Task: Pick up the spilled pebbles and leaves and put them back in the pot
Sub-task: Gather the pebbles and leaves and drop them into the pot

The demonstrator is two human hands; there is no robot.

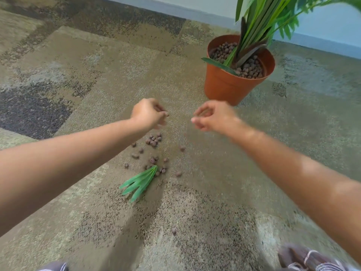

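Patchy brown and grey carpet (97, 65) meets a pale blue wall (322, 32). One orange pot (230, 85) stands upright near the wall, filled with pebbles around one green plant (259, 22). Roughly twenty-five spilled pebbles (154, 140) lie below my hands. One leaf (139, 181) lies beside them, stem end toward the pot. My left hand (148, 112) pinches a pebble; my right hand (213, 118) is curled, contents blurred.

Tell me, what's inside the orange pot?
The pot holds brown pebbles up near its rim, with a green plant growing out of them. A loose leaf lies over the near rim. Whatever is under the pebbles is covered.
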